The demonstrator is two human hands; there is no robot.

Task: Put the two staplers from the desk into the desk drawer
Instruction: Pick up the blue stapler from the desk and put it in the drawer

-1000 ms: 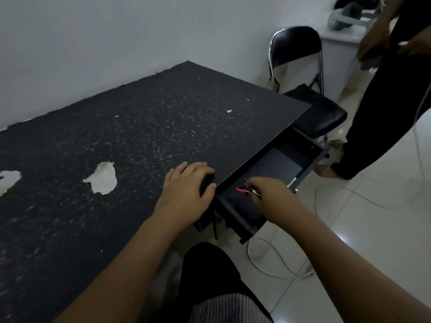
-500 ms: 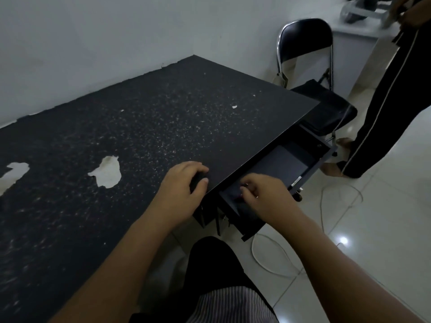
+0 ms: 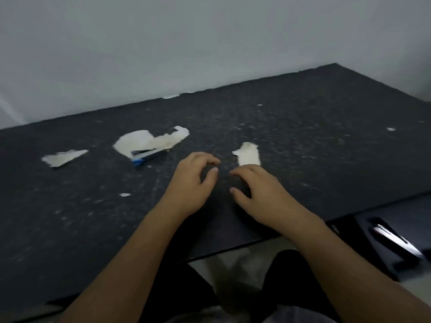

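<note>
A blue stapler [image 3: 146, 155] lies on the black desk [image 3: 326, 141], left of centre, partly over a pale worn patch. My left hand [image 3: 193, 183] and my right hand [image 3: 258, 194] hover over the desk's middle, side by side, fingers curled and apart, holding nothing. The left hand is a short way right of the blue stapler. At the lower right the open drawer [image 3: 382, 259] sticks out from under the desk edge. Inside it lies a long shiny object [image 3: 396, 238], blurred, probably the other stapler.
Pale patches of peeled surface [image 3: 149, 142] [image 3: 248, 155] [image 3: 64, 157] mark the desk. A grey wall [image 3: 210, 43] runs along the far edge. My dark-clad legs [image 3: 286, 287] are below the front edge.
The view has swung left from the drawer to the desk. My right hand has left the drawer, no longer holding the pink-tipped stapler, and come above the desk beside the left hand.
</note>
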